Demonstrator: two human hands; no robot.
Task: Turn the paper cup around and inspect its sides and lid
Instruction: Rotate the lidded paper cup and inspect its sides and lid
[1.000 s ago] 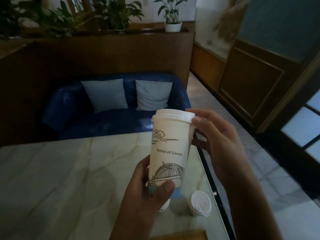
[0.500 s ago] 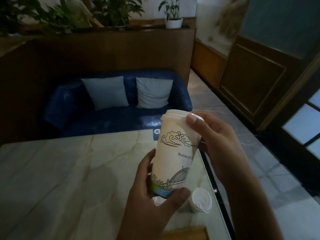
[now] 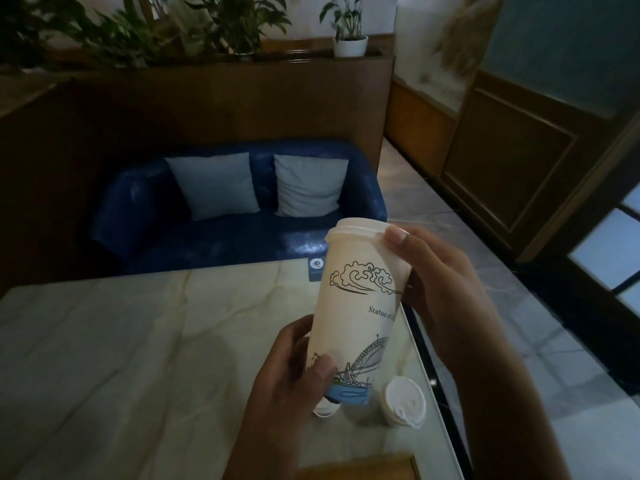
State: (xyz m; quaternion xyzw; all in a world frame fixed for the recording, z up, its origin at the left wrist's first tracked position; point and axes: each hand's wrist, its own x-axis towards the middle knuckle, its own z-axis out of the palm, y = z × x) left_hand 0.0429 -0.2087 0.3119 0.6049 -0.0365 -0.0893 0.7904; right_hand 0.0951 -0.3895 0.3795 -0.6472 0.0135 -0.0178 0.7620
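The room is dim. Pale daylight enters through the window point(image 3: 602, 251) at right. The sofa point(image 3: 221, 237) shows faint sheen. Plants point(image 3: 138, 32) look soft, and straight lines bow near the edges.

The white paper cup point(image 3: 360, 306) bore black line-drawn clouds beside the right fingers point(image 3: 398, 237) (a blue band by the left thumb point(image 3: 320, 370)).

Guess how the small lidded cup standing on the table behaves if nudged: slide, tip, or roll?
The small lidded cup looks short and squat, so probably slides on the smooth marble table rather than tipping. Probably light paper. Near the table's right edge, so it could go over.
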